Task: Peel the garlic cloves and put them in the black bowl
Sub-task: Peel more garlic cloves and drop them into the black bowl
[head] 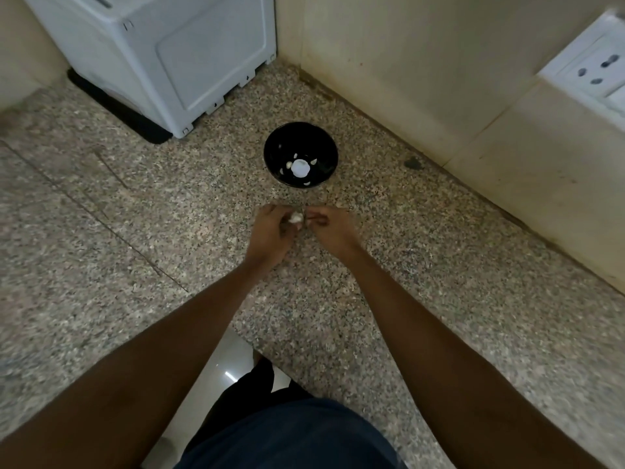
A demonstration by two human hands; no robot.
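Observation:
A black bowl [301, 154] stands on the speckled granite counter [135, 231], holding a white garlic piece and several small pale bits. Just in front of the bowl my left hand [272, 231] holds a small white garlic clove [296, 218] in its fingertips. My right hand [329, 225] is beside it, fingers pinched at the clove's right side, apparently on its skin. Both hands hover close above the counter. Motion blur hides the finger detail.
A white appliance [162, 52] on a black mat stands at the back left. A beige tiled wall [439, 79] runs along the right, with a white power socket [598, 72]. The counter's front edge lies near my body, with pale floor below.

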